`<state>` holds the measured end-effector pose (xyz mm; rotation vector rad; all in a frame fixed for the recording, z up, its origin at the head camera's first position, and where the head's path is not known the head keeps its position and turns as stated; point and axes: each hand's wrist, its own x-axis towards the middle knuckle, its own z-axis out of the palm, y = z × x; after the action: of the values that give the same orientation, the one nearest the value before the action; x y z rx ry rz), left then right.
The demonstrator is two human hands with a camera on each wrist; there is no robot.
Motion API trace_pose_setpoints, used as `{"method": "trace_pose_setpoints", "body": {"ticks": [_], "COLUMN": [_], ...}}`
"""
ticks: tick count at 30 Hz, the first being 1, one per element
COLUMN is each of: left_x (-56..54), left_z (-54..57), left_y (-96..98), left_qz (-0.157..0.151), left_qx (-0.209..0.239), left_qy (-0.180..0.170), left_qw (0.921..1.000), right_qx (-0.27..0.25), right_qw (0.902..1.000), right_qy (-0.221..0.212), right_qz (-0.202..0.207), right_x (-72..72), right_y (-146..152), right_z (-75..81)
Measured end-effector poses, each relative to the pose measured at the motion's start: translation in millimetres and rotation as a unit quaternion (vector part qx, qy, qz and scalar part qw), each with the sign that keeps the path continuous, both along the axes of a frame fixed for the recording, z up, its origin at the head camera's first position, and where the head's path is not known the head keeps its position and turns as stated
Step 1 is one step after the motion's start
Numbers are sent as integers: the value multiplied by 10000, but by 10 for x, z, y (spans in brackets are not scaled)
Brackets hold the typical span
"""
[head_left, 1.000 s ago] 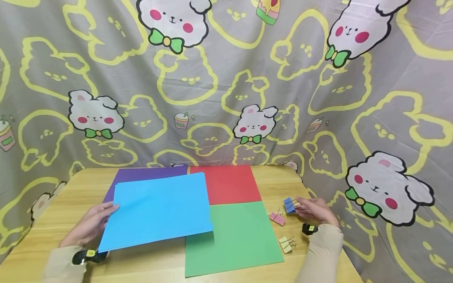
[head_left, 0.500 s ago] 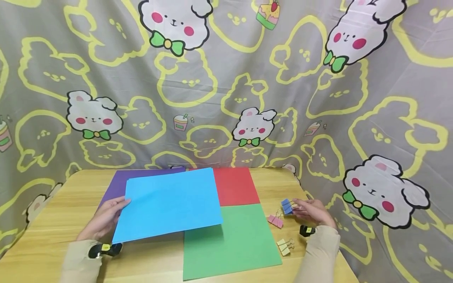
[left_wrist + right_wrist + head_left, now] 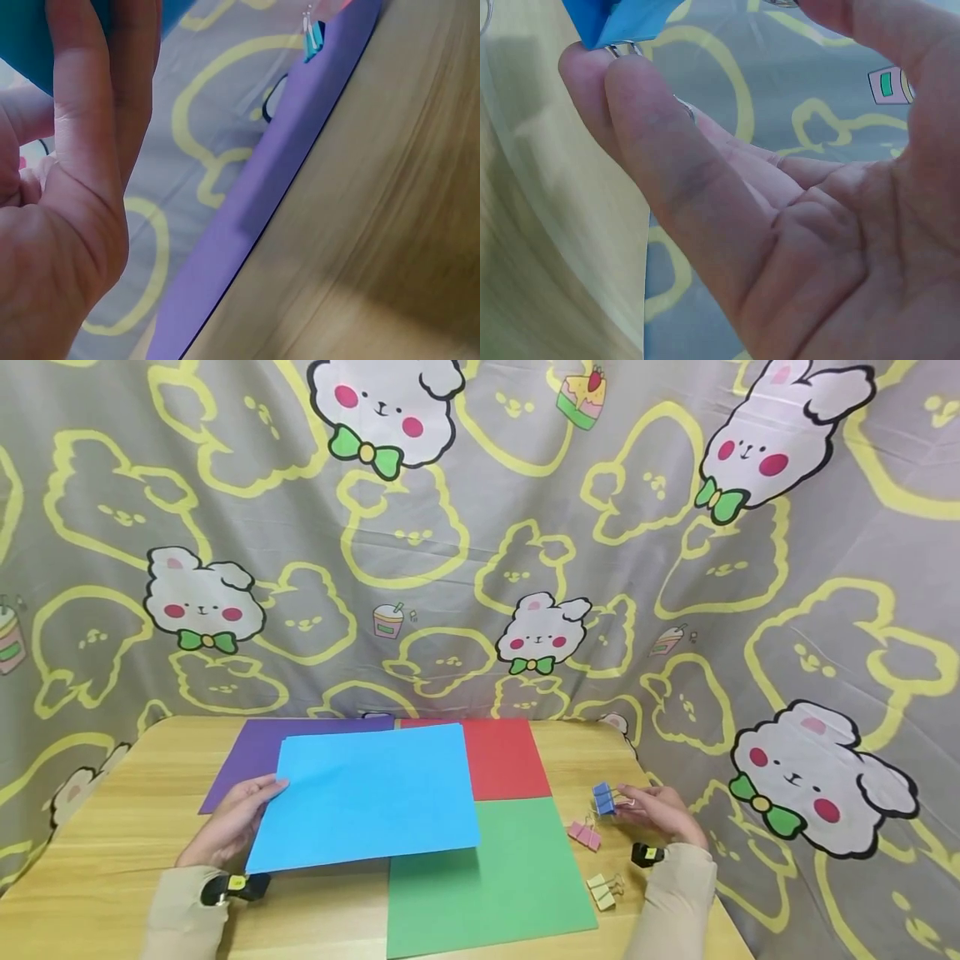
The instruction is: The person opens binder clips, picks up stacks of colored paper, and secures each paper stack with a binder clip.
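Observation:
My left hand (image 3: 234,820) pinches the left edge of some light blue paper sheets (image 3: 367,797), holding them tilted above the table; a second edge shows along the top. In the left wrist view the fingers (image 3: 82,97) lie against the blue paper. At the right, my right hand (image 3: 660,814) pinches a blue binder clip (image 3: 603,799) by its wire handles. The right wrist view shows thumb and fingers at the handles, with part of the clip (image 3: 622,19) cut off by the frame. A pink binder clip (image 3: 584,836) and a yellow one (image 3: 602,892) lie nearby.
Purple (image 3: 247,752), red (image 3: 510,760) and green (image 3: 487,893) sheets lie on the wooden table (image 3: 82,860), partly under the raised blue paper. A small teal clip-like thing (image 3: 312,45) shows by the purple sheet's far end. A patterned curtain (image 3: 420,568) stands behind.
My left hand has carried the blue sheets rightward, farther over the red and green sheets. The right hand keeps its hold on the blue binder clip, having barely moved.

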<state>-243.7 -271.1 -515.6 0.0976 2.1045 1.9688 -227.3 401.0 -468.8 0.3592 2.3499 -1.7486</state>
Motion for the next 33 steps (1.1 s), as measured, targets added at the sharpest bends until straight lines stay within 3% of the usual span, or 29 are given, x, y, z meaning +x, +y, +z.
{"method": "trace_pose_setpoints", "body": {"ticks": [6, 11, 16, 23, 29, 33], "left_x": [-26, -27, -35, -17, -10, -6], "left_z": [19, 10, 16, 68, 112, 127], "left_y": [44, 43, 30, 33, 59, 78], "left_qz": [-43, -22, 23, 28, 48, -6], "left_qx": [128, -74, 26, -137, 64, 201], "left_qy": [-66, -18, 65, -5, 24, -18], "left_qw": [9999, 10000, 10000, 9999, 10000, 9998], "right_qx": [100, -43, -248, -977, -2002, -2346], "right_qw": [9995, 9980, 9963, 9903, 9730, 9653], "right_qy": [265, 532, 805, 974, 1038, 1031], "right_qz": [167, 334, 182, -173, -490, -500], "right_x": [-22, -83, -147, -237, -317, -345], "right_y": [-63, -113, -192, -395, -528, -570], "right_z": [23, 39, 57, 95, 93, 93]}}
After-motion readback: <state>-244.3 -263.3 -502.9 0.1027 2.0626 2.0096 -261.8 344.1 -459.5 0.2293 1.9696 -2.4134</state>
